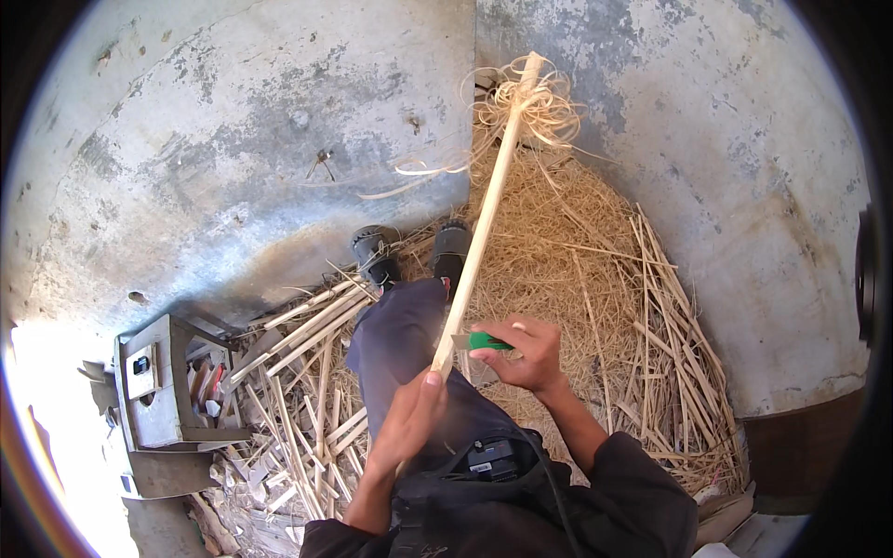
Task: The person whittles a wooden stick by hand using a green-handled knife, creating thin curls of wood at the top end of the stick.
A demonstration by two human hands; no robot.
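Observation:
A long pale wooden stick (486, 216) slants up and away from my lap toward the corner of the walls. Its near end is gripped by my left hand (406, 420), the thumb lying along the wood. My right hand (534, 355) is closed around a green-handled knife (489, 341), whose short blade touches the stick just beyond my left thumb. At the stick's far end hangs a bunch of thin curled wood shavings (553, 119), still attached. Part of the near end is hidden under my left fingers.
Fine shavings (549, 223) heap on the floor ahead. Loose wooden strips (321, 321) lie to the left, more strips (674, 344) to the right. A grey wooden box (153, 418) stands at left. Worn walls (307, 130) meet ahead; my legs (400, 325) stretch beneath the stick.

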